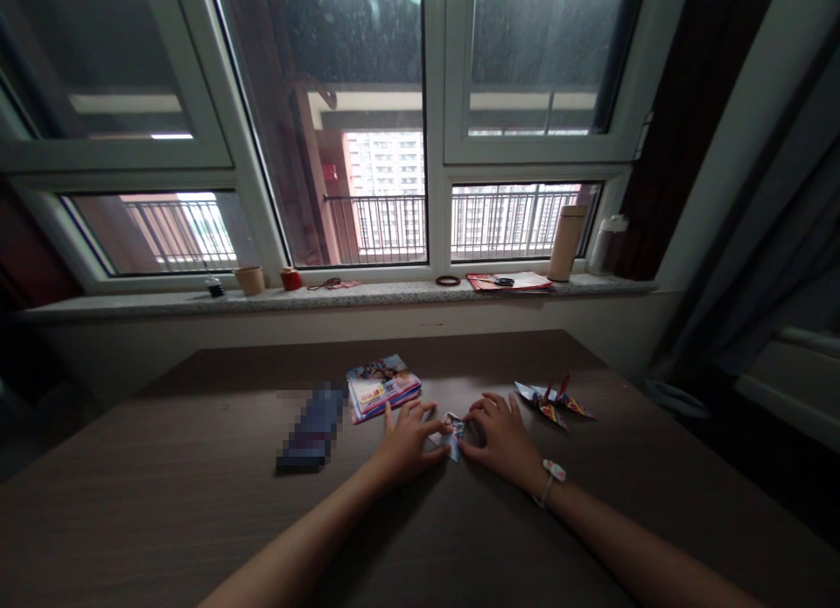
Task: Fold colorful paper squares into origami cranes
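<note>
A small piece of folded printed paper [452,435] lies on the table between my two hands. My left hand [408,440] has its thumb and index finger at the paper's left edge, with the other fingers bent over the tabletop. From the right side, the thumb and index finger of my right hand [504,442] pinch the opposite edge. The fingertips cover parts of the paper. Just past my left hand sits a stack of colourful printed paper squares [386,385]. Folded paper cranes [555,402] stand to the right of my right hand.
A dark, pixelated flat object [311,429] lies left on the brown table [164,503]. Along the stone windowsill [387,297] stand a paper cup [249,281], a red container [290,279], a dark bracelet [448,281], scissors [504,282] on papers, and a tall flask [566,243].
</note>
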Tool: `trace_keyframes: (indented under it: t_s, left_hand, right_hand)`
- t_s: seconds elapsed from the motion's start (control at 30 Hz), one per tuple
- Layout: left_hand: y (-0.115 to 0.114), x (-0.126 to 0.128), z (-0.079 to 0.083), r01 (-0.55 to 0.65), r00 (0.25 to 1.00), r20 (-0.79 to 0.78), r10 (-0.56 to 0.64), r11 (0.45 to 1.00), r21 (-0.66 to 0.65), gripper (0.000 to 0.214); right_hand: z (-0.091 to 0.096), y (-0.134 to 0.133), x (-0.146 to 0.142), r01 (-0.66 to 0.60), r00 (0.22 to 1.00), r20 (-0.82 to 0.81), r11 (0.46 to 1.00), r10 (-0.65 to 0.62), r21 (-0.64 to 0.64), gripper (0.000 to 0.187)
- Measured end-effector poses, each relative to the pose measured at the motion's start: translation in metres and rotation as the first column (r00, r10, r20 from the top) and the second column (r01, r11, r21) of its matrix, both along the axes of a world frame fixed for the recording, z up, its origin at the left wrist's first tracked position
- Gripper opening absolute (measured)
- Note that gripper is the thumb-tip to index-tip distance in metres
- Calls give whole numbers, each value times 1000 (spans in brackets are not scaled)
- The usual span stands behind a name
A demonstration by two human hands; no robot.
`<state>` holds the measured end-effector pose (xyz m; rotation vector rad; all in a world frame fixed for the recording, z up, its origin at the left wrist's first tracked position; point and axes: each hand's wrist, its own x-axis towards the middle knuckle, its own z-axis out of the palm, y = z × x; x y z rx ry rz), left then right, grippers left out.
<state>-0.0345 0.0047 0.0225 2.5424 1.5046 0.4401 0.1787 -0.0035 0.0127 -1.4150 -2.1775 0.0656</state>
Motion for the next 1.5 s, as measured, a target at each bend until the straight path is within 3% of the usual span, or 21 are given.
trace_keyframes:
  t_s: [0.3, 0.83, 1.0, 1.27, 1.5]
  left_hand:
    - [2, 0, -1, -4, 1000, 3, 5, 1000, -25, 30]
    - [1, 2, 3, -6, 1000, -7, 5, 999, -44, 30]
    - [1, 1, -2, 9, 1000, 10, -9, 1000, -2, 33]
    - [0, 0, -5, 6, 1000, 19, -7, 1000, 25, 34]
    - [2, 0, -8, 2, 1000, 22, -3, 999, 39, 37]
  right_hand:
    - [1, 12, -1, 41, 999, 10, 999, -41, 1, 18]
    - [-6, 20, -3, 88, 995, 48, 995, -91, 53, 11]
    - [-3, 18, -1, 47, 999, 7, 999, -47, -1, 14]
    - [-2, 11, 0, -92, 996, -17, 995, 93, 33, 13]
    - [-1, 10, 0, -107, 994, -14, 994, 107, 36, 13]
